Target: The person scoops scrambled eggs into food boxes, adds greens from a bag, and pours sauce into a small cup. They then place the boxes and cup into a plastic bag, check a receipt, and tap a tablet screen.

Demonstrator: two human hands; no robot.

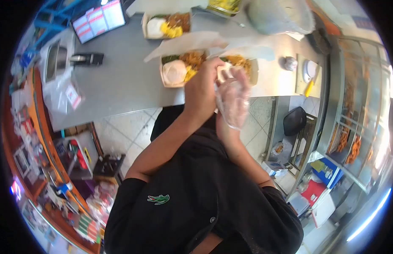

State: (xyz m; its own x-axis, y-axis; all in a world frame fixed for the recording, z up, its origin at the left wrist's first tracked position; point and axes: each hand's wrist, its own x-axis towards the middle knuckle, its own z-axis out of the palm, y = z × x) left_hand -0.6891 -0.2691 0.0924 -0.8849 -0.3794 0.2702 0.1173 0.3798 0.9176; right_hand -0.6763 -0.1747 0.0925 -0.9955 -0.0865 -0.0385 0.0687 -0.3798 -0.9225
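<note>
My left hand (200, 86) is bare and lies against the side of my right hand. Its fingers are curled, and whatever they grip at the edge of the right hand is hidden. A clear plastic glove (233, 101) covers my right hand (234, 91), whose fingers are spread. Just beyond my hands are two open paper food boxes. The left box (166, 79) holds a rounded mound of rice (174, 72), yellow pieces, greens and brown food. In the right box (254, 73) yellowish-brown food shows, partly covered by my hands.
Another filled box (145, 25) stands farther back on the metal counter (124, 80). A screen (99, 21) and a black stapler-like tool (87, 58) are at left. A large plastic-lined container (281, 17) stands back right, near a yellow-handled knife (309, 88) on a board.
</note>
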